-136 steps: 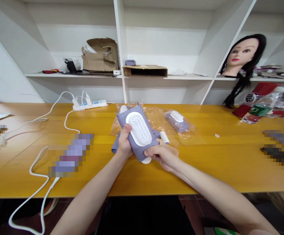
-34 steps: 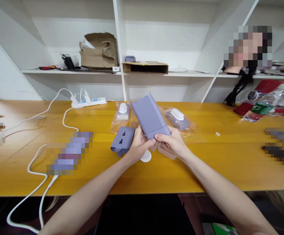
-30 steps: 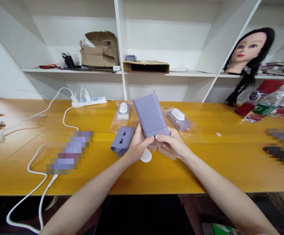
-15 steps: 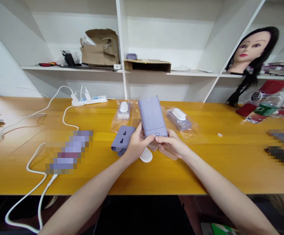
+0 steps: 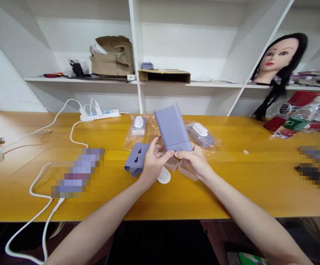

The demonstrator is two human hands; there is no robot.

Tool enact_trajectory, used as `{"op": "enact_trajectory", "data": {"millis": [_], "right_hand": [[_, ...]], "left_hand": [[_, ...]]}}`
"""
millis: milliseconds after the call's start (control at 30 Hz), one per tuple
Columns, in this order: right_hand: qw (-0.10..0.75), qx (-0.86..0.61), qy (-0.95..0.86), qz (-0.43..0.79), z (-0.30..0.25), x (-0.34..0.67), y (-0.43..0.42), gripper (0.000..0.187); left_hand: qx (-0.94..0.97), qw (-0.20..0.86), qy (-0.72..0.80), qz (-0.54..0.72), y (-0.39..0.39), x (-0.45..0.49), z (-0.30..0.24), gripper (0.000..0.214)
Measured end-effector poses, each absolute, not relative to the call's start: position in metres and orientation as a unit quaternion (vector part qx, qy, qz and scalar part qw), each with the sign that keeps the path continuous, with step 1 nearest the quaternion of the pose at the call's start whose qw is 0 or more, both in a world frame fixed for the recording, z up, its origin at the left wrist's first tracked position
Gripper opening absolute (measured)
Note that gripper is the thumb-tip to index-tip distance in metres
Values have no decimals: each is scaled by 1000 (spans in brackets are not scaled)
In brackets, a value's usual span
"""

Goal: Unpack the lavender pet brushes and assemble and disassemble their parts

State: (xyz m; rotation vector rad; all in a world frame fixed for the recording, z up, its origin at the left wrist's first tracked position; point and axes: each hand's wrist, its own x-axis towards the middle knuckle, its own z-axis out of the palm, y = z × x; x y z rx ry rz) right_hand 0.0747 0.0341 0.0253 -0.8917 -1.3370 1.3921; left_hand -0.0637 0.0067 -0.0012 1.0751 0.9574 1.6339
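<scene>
My left hand [image 5: 154, 165] and my right hand [image 5: 193, 160] both grip the lower end of a lavender ribbed plastic case [image 5: 173, 128], which stands tilted up above the table. Just left of my left hand lies a lavender piece with two dark slots [image 5: 136, 159]. A white oval bristled pad [image 5: 164, 175] rests below my left hand. Under my right hand are two translucent pinkish pieces [image 5: 186, 170]. Behind the case, two clear plastic bags hold lavender-and-white items [image 5: 138, 129] [image 5: 200, 134].
The yellow wooden table [image 5: 226, 191] holds a white power strip [image 5: 100, 115] with white cables trailing left, blurred items on both sides, and red packets in plastic at the right. White shelves behind carry cardboard boxes and a mannequin head.
Since half a second ago, the case has tilted with its top to the right, and my left fingers have shifted on it. Earlier, its white-padded side faced me; now the ribbed side does.
</scene>
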Motion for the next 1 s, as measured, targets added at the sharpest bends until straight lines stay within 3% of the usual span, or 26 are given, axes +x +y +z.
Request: {"op": "enact_trajectory", "data": {"millis": [100, 200, 333, 433, 633, 700, 867, 1000], "right_hand": [[512, -475, -616, 364, 26, 75, 33, 34], [457, -546, -690, 131, 22, 76, 32, 37], [390, -480, -782, -70, 4, 71, 27, 26], [373, -397, -827, -139, -6, 66, 21, 31], [476, -333, -813, 38, 8, 71, 17, 26], [492, -365, -781, 119, 17, 74, 21, 28], [438, -326, -731, 411, 23, 76, 27, 39], [445, -325, -714, 433, 17, 74, 28, 44]], "left_hand": [[418, 471, 399, 667, 3, -62, 0, 50], [451, 530, 330, 638, 0, -58, 1, 45], [430, 572, 279, 640, -2, -53, -2, 42], [364, 576, 296, 669, 2, -57, -1, 33], [344, 584, 326, 659, 9, -75, 10, 20], [358, 588, 339, 641, 8, -77, 14, 25], [380, 576, 364, 626, 2, -75, 18, 42], [384, 546, 385, 637, 2, -75, 19, 60]]}}
